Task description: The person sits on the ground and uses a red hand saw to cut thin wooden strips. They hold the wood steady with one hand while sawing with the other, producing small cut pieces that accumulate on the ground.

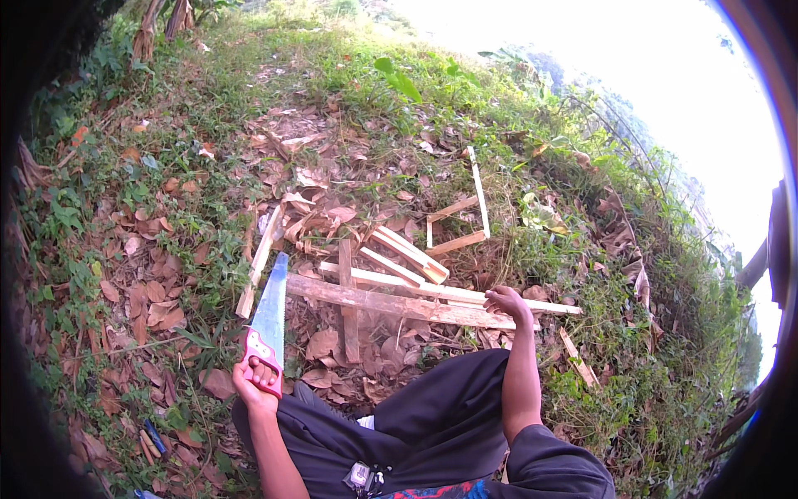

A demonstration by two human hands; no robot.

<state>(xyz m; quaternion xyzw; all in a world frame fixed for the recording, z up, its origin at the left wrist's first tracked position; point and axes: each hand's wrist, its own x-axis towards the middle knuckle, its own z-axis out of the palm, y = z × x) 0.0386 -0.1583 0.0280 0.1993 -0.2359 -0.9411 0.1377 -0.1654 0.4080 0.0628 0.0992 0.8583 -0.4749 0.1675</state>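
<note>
My left hand (259, 381) is wrapped round the red handle of a handsaw (270, 312), whose bare metal blade points up and away from me. To the right, my right hand (509, 304) hovers at or just over the far end of a long pale wood strip (540, 307), its fingers loosely bent with nothing seen in them. Whether it touches the wood I cannot tell. Below that strip, a longer rough plank (391, 304) lies across a short upright board (347, 324). Several cut sticks (407, 254) rest just beyond.
A frame of joined strips (457, 244) lies farther off at the right. One pale stick (259, 262) is left of the plank, another (579, 359) at the right. Slim tools (155, 439) sit at lower left. Dry leaves (158, 303) and grass cover the sloping ground.
</note>
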